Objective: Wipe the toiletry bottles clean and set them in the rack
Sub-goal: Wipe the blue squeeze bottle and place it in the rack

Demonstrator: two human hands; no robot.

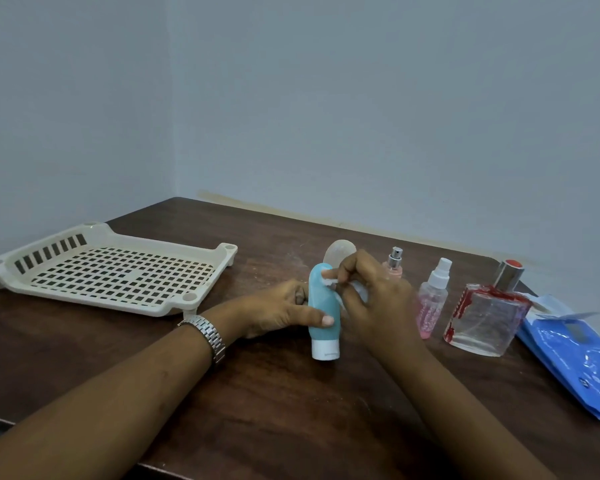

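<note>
Dark wooden table [274, 417], set in a corner. Blue tube bottle [323, 315] stands on its white cap near the table's middle. Left hand [278, 311], metal watch [207, 332] at the wrist, grips the tube from the left, thumb laid across its front, fingers curled round behind. Right hand [371, 296] pinches a small crumpled white wipe [330, 282] between curled fingers and presses it on the tube's upper part. Cream slotted rack [108, 271] lies flat at far left, well apart from the tube. A clear rounded bottle [340, 249] shows just behind the right hand. To the right stand a small pink spray bottle [394, 263], a larger pink spray bottle [432, 303] and a square glass perfume bottle [485, 317] with red marks. Blue wipes packet [575, 355] lies at the right edge.
</note>
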